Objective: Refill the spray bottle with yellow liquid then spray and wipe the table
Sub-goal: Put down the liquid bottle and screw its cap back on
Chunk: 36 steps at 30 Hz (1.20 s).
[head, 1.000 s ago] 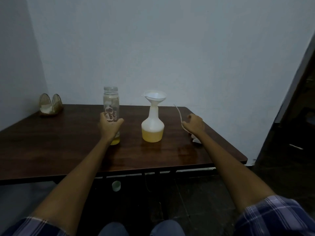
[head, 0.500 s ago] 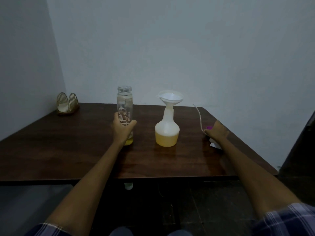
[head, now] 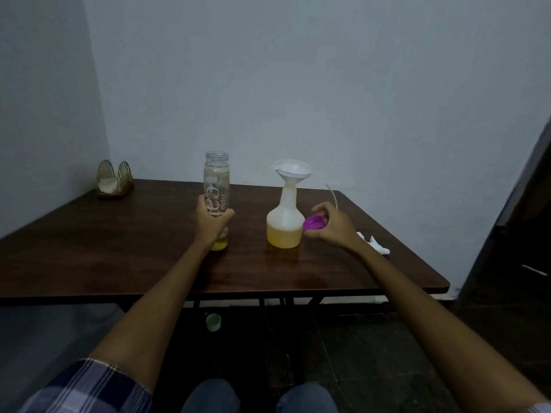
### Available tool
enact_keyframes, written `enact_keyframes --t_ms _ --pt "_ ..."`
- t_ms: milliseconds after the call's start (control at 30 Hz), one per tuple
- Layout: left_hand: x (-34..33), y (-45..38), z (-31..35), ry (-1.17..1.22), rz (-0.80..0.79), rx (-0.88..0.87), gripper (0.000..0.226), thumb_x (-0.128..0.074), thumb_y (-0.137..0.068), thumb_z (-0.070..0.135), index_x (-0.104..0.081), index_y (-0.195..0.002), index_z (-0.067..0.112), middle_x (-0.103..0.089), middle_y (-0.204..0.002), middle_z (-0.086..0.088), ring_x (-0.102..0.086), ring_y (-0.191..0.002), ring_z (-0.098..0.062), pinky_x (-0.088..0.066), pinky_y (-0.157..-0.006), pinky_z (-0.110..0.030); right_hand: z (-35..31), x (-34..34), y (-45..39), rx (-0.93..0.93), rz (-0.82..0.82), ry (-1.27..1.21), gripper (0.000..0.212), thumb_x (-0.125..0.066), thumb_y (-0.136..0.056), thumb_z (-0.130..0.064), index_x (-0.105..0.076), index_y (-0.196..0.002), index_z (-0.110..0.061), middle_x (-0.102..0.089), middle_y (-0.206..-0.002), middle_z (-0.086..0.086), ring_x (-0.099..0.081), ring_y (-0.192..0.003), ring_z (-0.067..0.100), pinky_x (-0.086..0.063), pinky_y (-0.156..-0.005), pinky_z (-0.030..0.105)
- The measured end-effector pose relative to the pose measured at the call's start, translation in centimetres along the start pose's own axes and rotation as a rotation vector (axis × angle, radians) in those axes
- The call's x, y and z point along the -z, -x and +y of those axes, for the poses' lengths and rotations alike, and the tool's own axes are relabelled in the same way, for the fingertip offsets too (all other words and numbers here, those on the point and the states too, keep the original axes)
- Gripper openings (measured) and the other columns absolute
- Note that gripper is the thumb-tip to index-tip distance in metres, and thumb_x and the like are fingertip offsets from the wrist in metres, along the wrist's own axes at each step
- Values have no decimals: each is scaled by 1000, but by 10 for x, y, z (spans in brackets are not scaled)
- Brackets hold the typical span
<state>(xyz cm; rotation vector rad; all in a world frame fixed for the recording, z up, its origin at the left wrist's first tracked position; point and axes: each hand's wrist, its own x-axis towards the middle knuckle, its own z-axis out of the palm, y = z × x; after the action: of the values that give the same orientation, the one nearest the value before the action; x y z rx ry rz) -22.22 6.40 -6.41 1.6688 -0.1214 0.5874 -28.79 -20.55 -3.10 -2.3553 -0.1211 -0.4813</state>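
1. Your left hand (head: 212, 223) is wrapping around the lower half of the clear glass bottle (head: 216, 186), which is standing upright on the dark wooden table (head: 119, 248); its mouth is uncapped and a thin layer of yellow liquid (head: 220, 244) is sitting at its base, just below your fingers.
2. Your right hand (head: 332, 226) is pinching a purple cap (head: 313, 224) between thumb and fingers, holding it above the tabletop.
3. The white spray bottle (head: 284, 222) is standing between your two hands, just to the left of the purple cap, about a third filled with yellow liquid, and a white funnel (head: 291, 172) is sitting in its neck.
4. Just past your right hand, on its far side, a thin white tube (head: 332, 193) is rising from behind your fingers; what it joins is hidden.
5. To the right of your right wrist, a crumpled white cloth (head: 375, 245) is lying on the table.
6. Far beyond your left hand, at the back left corner, a gold wire holder (head: 114, 179) is standing with something white in it.
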Motion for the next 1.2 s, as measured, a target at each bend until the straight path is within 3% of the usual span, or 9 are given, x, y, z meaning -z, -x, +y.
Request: enact_keyframes --t_ms 167,300,467,567,633,767,900,1100,1200 --pt "28 6 3 4 -56 63 43 -71 -74 9 -46 -109 13 -57 -102 -6 -58 -89 -19 -51 -77 -34 -71 -26 4 205 -170 67 57 -87 -61 -18 -62 -112 -15 -58 -105 -3 -54 -97 13 -42 -64 9" --pt "43 6 6 -17 -133 84 49 -72 -75 9 -48 -117 10 -60 -109 -9 -58 -90 -18 -49 -77 -31 -138 -50 -16 368 -69 63 59 -84 -67 -29 -60 -118 -10 -61 -114 8 -55 -101 18 -46 -75 17" --pt "52 -6 8 -128 -215 162 59 -78 -72 17 -48 -122 11 -61 -120 -10 -60 -107 -26 -51 -92 -39 -191 -73 -46 373 23 -4 70 -78 -75 -28 -43 -132 -7 -54 -123 15 -55 -107 27 -50 -89 34" --pt "54 -18 8 -219 -245 171 64 -81 -68 21 -50 -123 10 -61 -121 -10 -59 -108 -26 -49 -90 -34 -208 -69 -66 387 -26 -59 67 -81 -73 -21 -43 -126 -7 -55 -121 14 -55 -102 24 -49 -80 26" --pt "53 -26 7 -261 -272 169 65 -82 -67 22 -50 -123 9 -62 -120 -10 -60 -108 -26 -49 -90 -33 -217 -67 -80 429 -81 34 60 -81 -73 -18 -50 -122 -5 -57 -122 14 -56 -105 26 -46 -80 24" --pt "51 -41 2 -308 -294 163 63 -83 -66 22 -53 -119 10 -64 -118 -10 -61 -106 -23 -48 -87 -28 -240 -67 -102 405 -323 291 52 -76 -76 -9 -56 -125 -6 -56 -130 13 -53 -116 27 -45 -91 29" --pt "50 -56 -3 -354 -327 171 64 -82 -66 24 -51 -120 10 -62 -120 -10 -59 -109 -24 -49 -92 -33 -259 -65 -123 348 -511 399 44 -72 -76 3 -63 -118 -8 -58 -127 11 -54 -116 26 -47 -83 27" --pt "47 -61 3 -343 -336 148 66 -84 -64 22 -51 -119 8 -62 -118 -11 -61 -108 -25 -52 -89 -33 -268 -66 -136 304 -541 450 41 -67 -76 10 -66 -112 -7 -62 -122 12 -57 -116 27 -53 -80 29" --pt "52 -66 21 -166 -333 102 72 -84 -64 34 -49 -124 13 -59 -115 -3 -60 -101 -19 -53 -74 -29 -269 -68 -136 321 -541 459 41 -67 -75 10 -67 -112 -8 -64 -119 11 -59 -110 24 -52 -78 27"
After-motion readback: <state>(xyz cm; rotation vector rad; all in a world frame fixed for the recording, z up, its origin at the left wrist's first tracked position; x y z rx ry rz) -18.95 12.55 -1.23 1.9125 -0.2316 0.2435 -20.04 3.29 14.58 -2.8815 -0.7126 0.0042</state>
